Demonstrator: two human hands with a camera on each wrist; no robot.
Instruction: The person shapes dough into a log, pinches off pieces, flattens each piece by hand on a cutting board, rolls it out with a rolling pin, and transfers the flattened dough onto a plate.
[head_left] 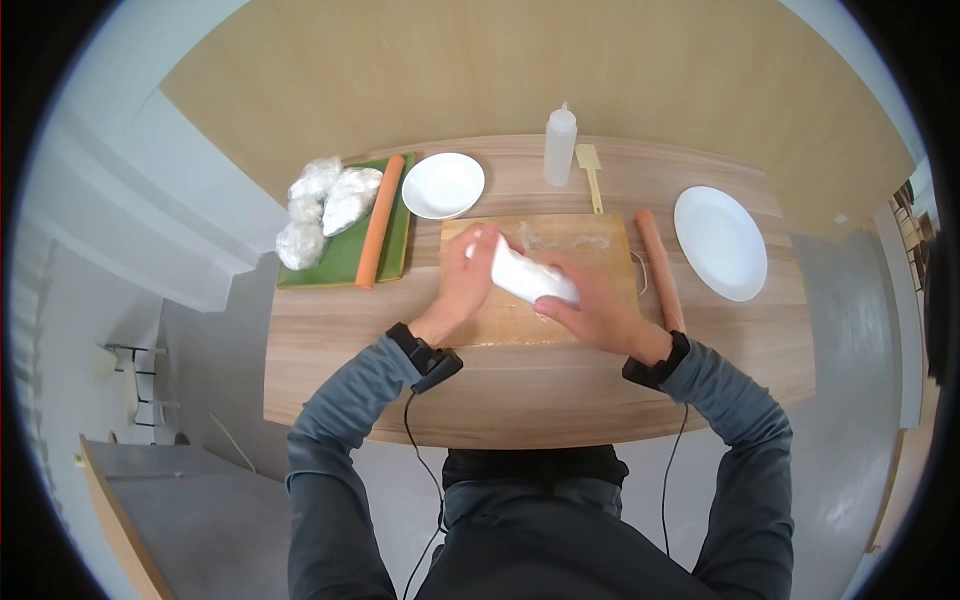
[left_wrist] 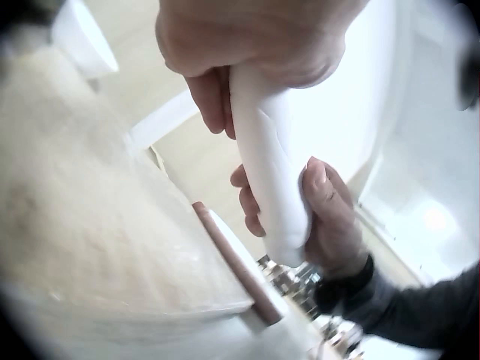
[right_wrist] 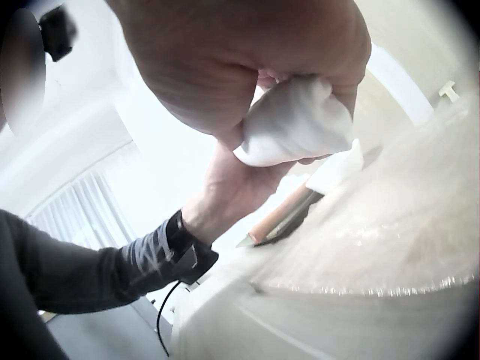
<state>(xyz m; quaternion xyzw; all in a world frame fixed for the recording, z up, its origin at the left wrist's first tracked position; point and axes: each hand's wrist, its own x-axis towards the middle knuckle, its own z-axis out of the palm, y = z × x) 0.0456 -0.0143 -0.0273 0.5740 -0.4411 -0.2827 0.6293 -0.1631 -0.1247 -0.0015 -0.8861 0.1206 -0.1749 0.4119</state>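
A smooth white log of dough [head_left: 535, 278] [left_wrist: 266, 172] is held up over the wooden board [head_left: 490, 325]. My left hand [head_left: 465, 275] grips its left end, fingers wrapped round it. The right hand [head_left: 600, 308] [left_wrist: 334, 217] holds the other end, thumb on the near side and fingers on the far side. In the right wrist view the rounded, creased end of the dough [right_wrist: 300, 124] pokes out of the right hand [right_wrist: 255, 52]. Clear film with a whitish smear [head_left: 565, 240] covers the board below.
At left, several film-wrapped lumps [head_left: 350, 200] and an orange rolling pin [head_left: 380, 222] lie on a green mat [head_left: 340, 265], beside a white bowl [head_left: 443, 186]. Behind the board are a squeeze bottle [head_left: 560, 150] and spatula [head_left: 592, 175]. Another rolling pin [head_left: 660, 270] and white plate [head_left: 720, 243] lie right.
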